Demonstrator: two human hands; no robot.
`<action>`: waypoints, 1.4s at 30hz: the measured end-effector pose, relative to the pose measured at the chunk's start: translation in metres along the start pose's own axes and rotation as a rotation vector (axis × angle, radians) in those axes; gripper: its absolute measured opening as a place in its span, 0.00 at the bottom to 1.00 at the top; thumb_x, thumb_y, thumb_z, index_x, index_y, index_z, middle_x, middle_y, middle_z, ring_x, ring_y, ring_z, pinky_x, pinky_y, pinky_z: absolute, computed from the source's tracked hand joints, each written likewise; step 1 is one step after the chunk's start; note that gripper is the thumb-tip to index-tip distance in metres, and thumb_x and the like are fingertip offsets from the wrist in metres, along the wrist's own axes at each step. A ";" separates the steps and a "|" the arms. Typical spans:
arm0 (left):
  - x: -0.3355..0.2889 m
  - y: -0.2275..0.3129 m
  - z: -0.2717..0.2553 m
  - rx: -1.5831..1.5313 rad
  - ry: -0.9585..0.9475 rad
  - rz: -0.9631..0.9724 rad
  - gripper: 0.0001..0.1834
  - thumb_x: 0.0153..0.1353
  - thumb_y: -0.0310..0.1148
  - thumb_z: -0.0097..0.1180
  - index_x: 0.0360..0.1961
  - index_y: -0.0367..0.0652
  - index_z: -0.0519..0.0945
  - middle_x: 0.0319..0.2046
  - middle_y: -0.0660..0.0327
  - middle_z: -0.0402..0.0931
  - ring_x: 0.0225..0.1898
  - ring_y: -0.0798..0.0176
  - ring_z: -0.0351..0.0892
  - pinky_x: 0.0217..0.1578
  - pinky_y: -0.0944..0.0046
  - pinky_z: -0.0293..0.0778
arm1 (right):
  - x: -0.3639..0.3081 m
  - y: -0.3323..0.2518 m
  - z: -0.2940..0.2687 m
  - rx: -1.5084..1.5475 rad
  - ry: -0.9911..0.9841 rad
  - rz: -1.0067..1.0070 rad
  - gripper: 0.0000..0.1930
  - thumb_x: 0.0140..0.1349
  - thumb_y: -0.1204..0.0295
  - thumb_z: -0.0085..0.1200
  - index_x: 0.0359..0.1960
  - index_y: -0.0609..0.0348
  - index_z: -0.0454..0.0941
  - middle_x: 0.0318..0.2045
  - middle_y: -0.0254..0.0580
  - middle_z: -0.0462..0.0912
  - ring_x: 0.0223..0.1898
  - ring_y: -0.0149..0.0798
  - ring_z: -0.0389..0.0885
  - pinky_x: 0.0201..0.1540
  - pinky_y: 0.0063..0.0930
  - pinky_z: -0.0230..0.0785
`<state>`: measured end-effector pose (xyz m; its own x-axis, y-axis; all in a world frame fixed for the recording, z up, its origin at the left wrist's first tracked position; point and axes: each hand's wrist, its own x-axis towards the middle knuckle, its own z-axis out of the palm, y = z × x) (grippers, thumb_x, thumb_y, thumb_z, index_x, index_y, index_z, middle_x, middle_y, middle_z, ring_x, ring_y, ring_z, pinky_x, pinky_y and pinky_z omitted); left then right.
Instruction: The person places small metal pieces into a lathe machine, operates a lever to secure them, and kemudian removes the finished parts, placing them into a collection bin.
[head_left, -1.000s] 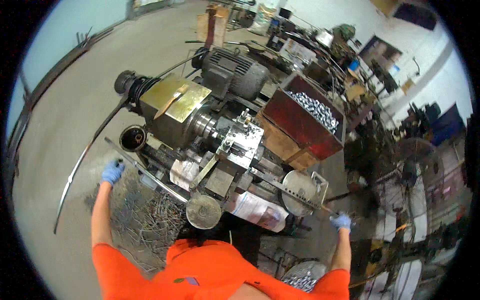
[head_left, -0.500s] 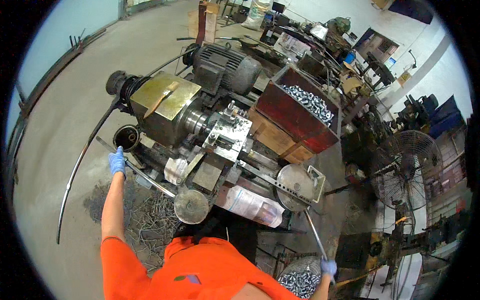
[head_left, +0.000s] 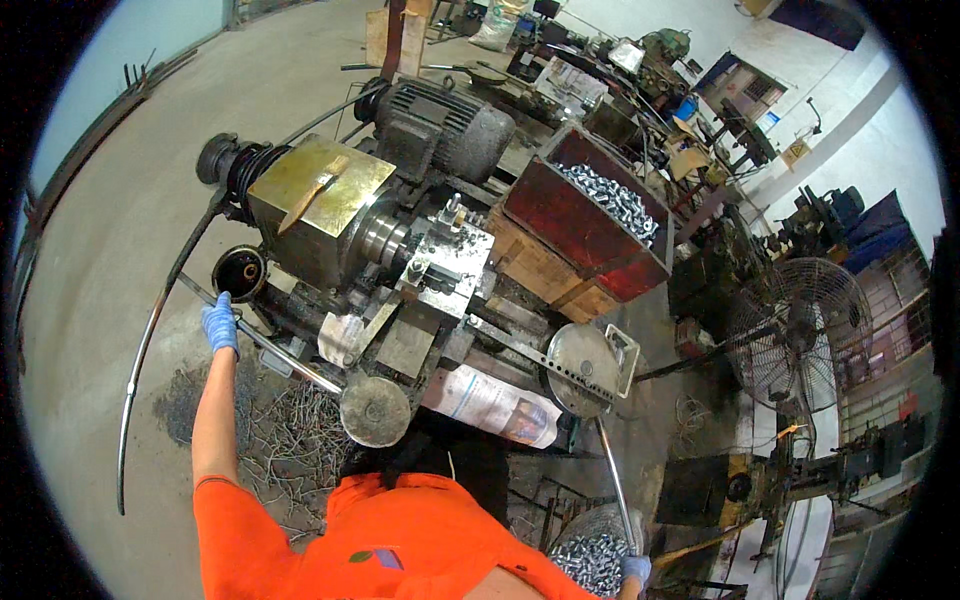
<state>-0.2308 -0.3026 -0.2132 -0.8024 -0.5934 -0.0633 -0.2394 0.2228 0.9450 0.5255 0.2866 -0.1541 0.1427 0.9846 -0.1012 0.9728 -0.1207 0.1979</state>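
My left hand [head_left: 221, 326], in a blue glove, is closed around a long metal lever [head_left: 290, 362] on the near left of a lathe-like machine [head_left: 320, 215]. Low on the right, my gloved right hand [head_left: 635, 570] grips the end of a steel rod handle [head_left: 614, 470]. That handle slants down from a round metal disc [head_left: 578, 362] at the machine's right end. Between the two, the metal slide block [head_left: 452, 262] stands by the spindle chuck [head_left: 385, 240]. A brush [head_left: 310, 203] with a wooden handle lies on the brass-coloured top cover.
Behind the slide, a red bin [head_left: 580, 215] holds many small metal parts. A basket of similar parts [head_left: 588, 562] sits beside my right hand. Metal shavings [head_left: 285, 440] cover the floor at left. A motor [head_left: 445, 125] stands behind; a large fan [head_left: 800, 325] is at right.
My right hand has moved down and slightly left with the rod handle, toward my body. My left hand keeps its hold on the lever. The whole view has shifted a little.
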 end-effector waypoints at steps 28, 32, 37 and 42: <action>0.006 -0.005 0.003 -0.043 -0.023 -0.013 0.21 0.50 0.46 0.58 0.21 0.35 0.71 0.15 0.56 0.72 0.15 0.61 0.71 0.18 0.61 0.67 | -0.008 0.015 0.014 0.003 -0.001 -0.057 0.26 0.43 0.51 0.55 0.33 0.67 0.79 0.37 0.61 0.78 0.44 0.53 0.76 0.45 0.40 0.69; -0.005 0.009 0.003 -0.052 -0.054 -0.017 0.21 0.50 0.46 0.59 0.22 0.35 0.71 0.15 0.56 0.72 0.15 0.61 0.71 0.18 0.61 0.67 | -0.009 0.015 0.017 -0.017 0.003 -0.003 0.26 0.43 0.52 0.55 0.33 0.66 0.78 0.37 0.60 0.78 0.43 0.53 0.77 0.45 0.39 0.70; 0.014 -0.014 0.003 -0.018 0.005 0.000 0.18 0.52 0.43 0.58 0.24 0.38 0.71 0.15 0.59 0.71 0.15 0.64 0.70 0.16 0.64 0.64 | -0.025 0.002 0.000 -0.005 0.058 -0.014 0.23 0.44 0.54 0.55 0.31 0.66 0.79 0.35 0.60 0.78 0.42 0.52 0.77 0.45 0.38 0.70; 0.012 -0.016 0.001 -0.130 -0.019 0.017 0.19 0.50 0.43 0.59 0.23 0.34 0.72 0.17 0.57 0.72 0.16 0.63 0.69 0.18 0.61 0.65 | -0.013 0.008 0.024 0.015 0.113 0.019 0.21 0.46 0.57 0.53 0.29 0.66 0.80 0.33 0.60 0.79 0.40 0.52 0.78 0.44 0.39 0.70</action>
<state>-0.2372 -0.3133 -0.2297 -0.8165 -0.5751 -0.0515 -0.1532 0.1299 0.9796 0.5363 0.2700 -0.1746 0.1404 0.9900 0.0129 0.9729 -0.1404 0.1838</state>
